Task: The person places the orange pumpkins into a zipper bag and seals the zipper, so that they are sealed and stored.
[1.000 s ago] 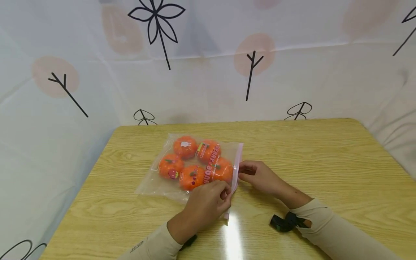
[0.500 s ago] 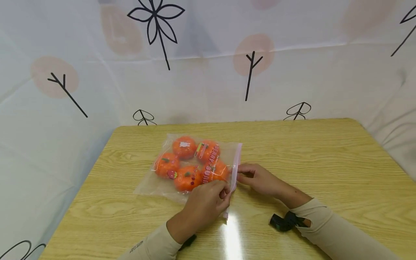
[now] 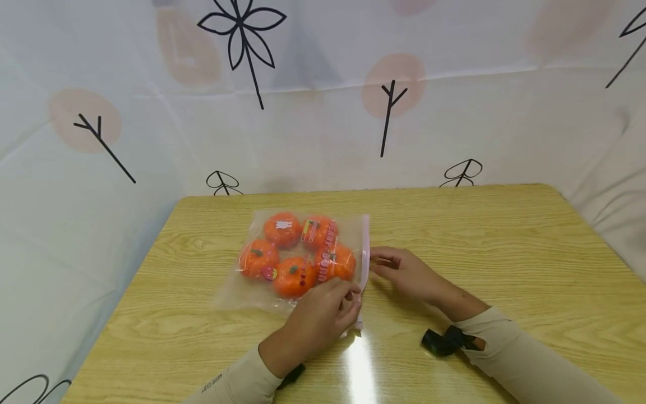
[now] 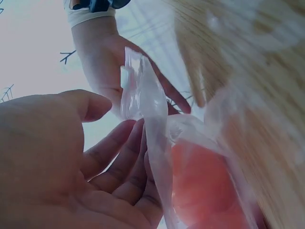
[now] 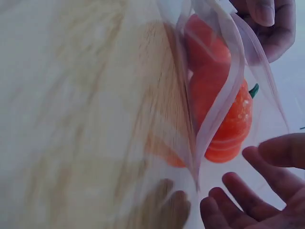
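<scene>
A clear zip bag point(image 3: 237, 292) printed with pink letters lies on the table, holding several small orange pumpkins point(image 3: 294, 278) with green stems. Its pink zip edge point(image 3: 365, 241) faces right, and in the right wrist view the two lips of the mouth stand apart. My left hand point(image 3: 322, 311) is at the near corner of that edge. In the left wrist view its fingers touch the plastic, while the thumb stands away from them. Beside the zip edge, my right hand point(image 3: 414, 276) has loosely bent, spread fingers point(image 5: 238, 193) with nothing between them.
The bag rests on a wood-grain table point(image 3: 479, 235). A white cloth point(image 3: 323, 134) with plant drawings hangs behind and along the sides. A black wrist device point(image 3: 444, 341) is strapped to the right sleeve.
The bag's zip edge has turned more upright and shifted slightly left. The pumpkins have moved a little left within the bag. My right fingers have come slightly away from the edge.
</scene>
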`<state>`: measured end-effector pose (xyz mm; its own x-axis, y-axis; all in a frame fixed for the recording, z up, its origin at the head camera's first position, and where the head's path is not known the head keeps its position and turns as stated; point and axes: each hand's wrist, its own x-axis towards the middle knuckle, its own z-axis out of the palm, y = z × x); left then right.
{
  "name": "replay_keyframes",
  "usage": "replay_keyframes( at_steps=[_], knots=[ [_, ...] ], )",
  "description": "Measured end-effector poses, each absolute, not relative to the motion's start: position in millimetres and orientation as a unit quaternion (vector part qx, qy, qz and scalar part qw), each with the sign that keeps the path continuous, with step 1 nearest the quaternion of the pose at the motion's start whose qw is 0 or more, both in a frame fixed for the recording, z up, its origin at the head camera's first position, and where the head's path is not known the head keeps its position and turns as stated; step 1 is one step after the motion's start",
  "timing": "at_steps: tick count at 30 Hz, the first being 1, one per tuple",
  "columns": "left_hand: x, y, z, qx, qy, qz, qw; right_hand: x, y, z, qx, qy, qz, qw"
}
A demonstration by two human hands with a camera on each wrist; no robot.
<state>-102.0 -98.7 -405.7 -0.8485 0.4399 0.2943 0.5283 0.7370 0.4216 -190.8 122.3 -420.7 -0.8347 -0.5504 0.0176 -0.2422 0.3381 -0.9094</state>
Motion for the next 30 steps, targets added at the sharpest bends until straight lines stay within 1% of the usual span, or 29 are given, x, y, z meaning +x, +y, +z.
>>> replay_keyframes(
  at_steps=[3, 5, 8, 11, 16, 20, 24, 30],
  knots=[
    [-102, -99, -407, -0.279, -0.926, -0.23, 0.11, -188, 127, -417, -0.213, 0.816, -0.523, 0.121],
    [-103, -99, -409, -0.291, -0.924, -0.21, 0.134, -186, 130, -415, -0.195, 0.818, -0.528, 0.121],
    [-104, -100, -411, -0.306, -0.919, -0.184, 0.167, -183, 134, -412, -0.181, 0.809, -0.54, 0.147],
    [-105, -101, -412, -0.312, -0.918, -0.16, 0.184, -179, 134, -410, -0.189, 0.797, -0.541, 0.192],
    [-103, -102, -411, -0.307, -0.926, -0.138, 0.173, -171, 128, -410, -0.225, 0.781, -0.515, 0.273],
    [-103, -102, -410, -0.304, -0.929, -0.133, 0.163, -165, 123, -412, -0.243, 0.761, -0.509, 0.32],
    [-103, -102, -411, -0.304, -0.93, -0.131, 0.161, -160, 119, -415, -0.257, 0.747, -0.508, 0.343],
    [-104, -102, -413, -0.308, -0.929, -0.126, 0.161, -157, 118, -419, -0.265, 0.732, -0.517, 0.357]
  ],
)
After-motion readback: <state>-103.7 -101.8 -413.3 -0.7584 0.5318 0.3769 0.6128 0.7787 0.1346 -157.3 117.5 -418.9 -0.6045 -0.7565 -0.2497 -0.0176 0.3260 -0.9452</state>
